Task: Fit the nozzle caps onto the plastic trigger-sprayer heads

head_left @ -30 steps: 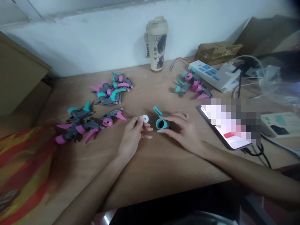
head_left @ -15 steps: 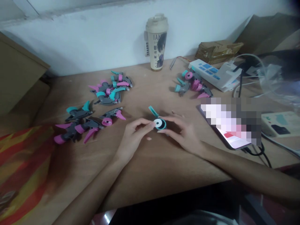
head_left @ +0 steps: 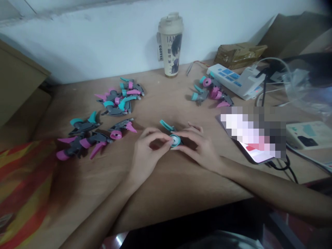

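At the dial's centre we see a spray head [head_left: 178,141] with a teal cap and teal trigger [head_left: 166,125], a white disc [head_left: 175,139] at the cap's mouth. Towards nine and ten o'clock we have grey spray heads [head_left: 97,136] with pink or teal caps and triggers, and the same mix at two. At twelve our cup [head_left: 169,52] is cream with dark lettering and a dark printed figure; at two we find a white power strip [head_left: 225,73] with blue panels and a brown box [head_left: 233,57]; at eight, a red-and-yellow striped bag [head_left: 23,180]. Our table [head_left: 168,193] is tan.

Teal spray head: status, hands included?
Right hand grips teal spray head. White washer inside its mouth. Left hand at the rim, partly blocking the opening.
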A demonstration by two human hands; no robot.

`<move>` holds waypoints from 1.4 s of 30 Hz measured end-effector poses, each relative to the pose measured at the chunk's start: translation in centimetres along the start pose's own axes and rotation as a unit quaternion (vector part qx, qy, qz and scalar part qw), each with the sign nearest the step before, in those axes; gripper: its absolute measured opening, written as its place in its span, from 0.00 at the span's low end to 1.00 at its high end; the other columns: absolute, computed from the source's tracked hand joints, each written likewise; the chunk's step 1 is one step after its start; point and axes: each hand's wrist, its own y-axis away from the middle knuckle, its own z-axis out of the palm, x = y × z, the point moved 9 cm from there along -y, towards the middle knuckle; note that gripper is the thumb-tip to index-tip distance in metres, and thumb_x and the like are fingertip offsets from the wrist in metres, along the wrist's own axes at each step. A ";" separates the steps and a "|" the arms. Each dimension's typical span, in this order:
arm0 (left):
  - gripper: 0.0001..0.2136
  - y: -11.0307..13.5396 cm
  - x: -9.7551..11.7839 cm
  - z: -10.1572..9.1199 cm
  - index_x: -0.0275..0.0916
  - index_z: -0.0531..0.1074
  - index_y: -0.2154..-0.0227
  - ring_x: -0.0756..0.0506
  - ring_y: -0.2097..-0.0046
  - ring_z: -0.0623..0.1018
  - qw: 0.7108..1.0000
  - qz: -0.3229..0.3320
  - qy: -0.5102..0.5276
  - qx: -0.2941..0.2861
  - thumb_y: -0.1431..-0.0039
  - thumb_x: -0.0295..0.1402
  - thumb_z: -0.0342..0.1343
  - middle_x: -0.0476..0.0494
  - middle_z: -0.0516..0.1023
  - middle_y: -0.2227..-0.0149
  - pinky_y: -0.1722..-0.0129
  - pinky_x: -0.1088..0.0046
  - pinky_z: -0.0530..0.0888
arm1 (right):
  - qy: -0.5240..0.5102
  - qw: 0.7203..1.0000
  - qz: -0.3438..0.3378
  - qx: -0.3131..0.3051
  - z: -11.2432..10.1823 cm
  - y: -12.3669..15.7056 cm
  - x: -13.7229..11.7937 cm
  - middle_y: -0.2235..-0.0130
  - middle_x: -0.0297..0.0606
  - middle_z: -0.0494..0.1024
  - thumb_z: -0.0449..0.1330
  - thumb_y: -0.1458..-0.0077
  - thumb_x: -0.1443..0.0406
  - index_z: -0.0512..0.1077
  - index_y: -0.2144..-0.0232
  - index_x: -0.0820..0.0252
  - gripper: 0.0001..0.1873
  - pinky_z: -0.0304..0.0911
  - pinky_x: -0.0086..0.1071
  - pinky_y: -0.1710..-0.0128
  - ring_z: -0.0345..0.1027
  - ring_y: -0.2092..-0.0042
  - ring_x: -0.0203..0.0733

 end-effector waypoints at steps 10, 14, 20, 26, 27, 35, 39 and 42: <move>0.03 0.1 1.2 0.2 0.41 0.75 0.69 0.51 0.67 0.72 0.993 0.054 -0.104 -0.021 0.49 0.30 0.60 0.47 0.68 0.64 0.74 0.80 0.72 | 0.055 0.998 -0.028 -0.010 0.3 0.4 -0.3 0.59 0.33 0.77 0.57 0.43 0.62 0.68 0.54 0.52 0.14 0.48 0.43 0.43 0.69 0.55 0.38; 0.04 0.2 1.5 0.3 0.41 0.75 0.69 0.53 0.70 0.71 0.990 0.068 -0.120 -0.024 0.49 0.29 0.60 0.49 0.67 0.66 0.73 0.81 0.72 | 0.073 0.996 -0.043 -0.009 0.4 0.5 -0.6 0.58 0.35 0.77 0.57 0.43 0.62 0.67 0.54 0.54 0.13 0.48 0.42 0.43 0.69 0.55 0.38; 0.03 0.1 2.2 0.9 0.41 0.75 0.69 0.51 0.65 0.71 0.982 0.110 -0.144 -0.063 0.45 0.29 0.57 0.48 0.66 0.65 0.69 0.79 0.72 | 0.084 0.995 -0.052 -0.014 0.5 0.5 -0.7 0.60 0.36 0.77 0.57 0.43 0.61 0.69 0.57 0.56 0.11 0.49 0.41 0.43 0.69 0.57 0.38; 0.02 0.2 1.6 1.1 0.41 0.73 0.69 0.52 0.67 0.72 0.981 0.072 -0.170 -0.061 0.44 0.31 0.56 0.49 0.68 0.65 0.70 0.79 0.70 | 0.087 0.995 -0.040 -0.014 0.6 0.2 -0.5 0.60 0.34 0.77 0.56 0.43 0.61 0.69 0.57 0.53 0.11 0.50 0.42 0.43 0.70 0.58 0.39; 0.02 0.3 1.3 1.0 0.41 0.73 0.68 0.52 0.68 0.73 0.983 0.058 -0.166 -0.045 0.44 0.32 0.56 0.49 0.69 0.65 0.71 0.79 0.70 | 0.089 0.995 -0.038 -0.011 0.6 0.1 -0.4 0.60 0.34 0.77 0.56 0.43 0.61 0.69 0.56 0.52 0.11 0.50 0.42 0.44 0.70 0.57 0.39; 0.10 0.8 0.4 1.4 0.43 0.74 0.59 0.52 0.70 0.70 0.984 0.060 -0.155 -0.058 0.39 0.34 0.50 0.47 0.70 0.65 0.70 0.77 0.69 | 0.181 0.983 -0.034 0.016 -1.0 -1.3 1.5 0.59 0.36 0.77 0.57 0.44 0.58 0.69 0.55 0.52 0.14 0.51 0.47 0.47 0.69 0.54 0.45; 0.11 0.8 0.2 0.8 0.41 0.75 0.60 0.51 0.70 0.70 0.989 0.058 -0.134 -0.030 0.38 0.35 0.48 0.46 0.71 0.65 0.70 0.75 0.69 | 0.273 0.961 -0.036 0.014 -3.8 -5.1 4.0 0.58 0.40 0.77 0.58 0.45 0.58 0.70 0.56 0.54 0.14 0.45 0.55 0.46 0.68 0.53 0.51; 0.11 0.9 0.3 0.9 0.39 0.74 0.62 0.51 0.70 0.70 0.990 0.059 -0.126 -0.028 0.37 0.35 0.47 0.45 0.71 0.64 0.69 0.74 0.70 | 0.313 0.950 -0.006 0.003 -5.8 -8.5 7.4 0.58 0.43 0.77 0.59 0.46 0.57 0.73 0.60 0.55 0.13 0.42 0.59 0.45 0.66 0.51 0.54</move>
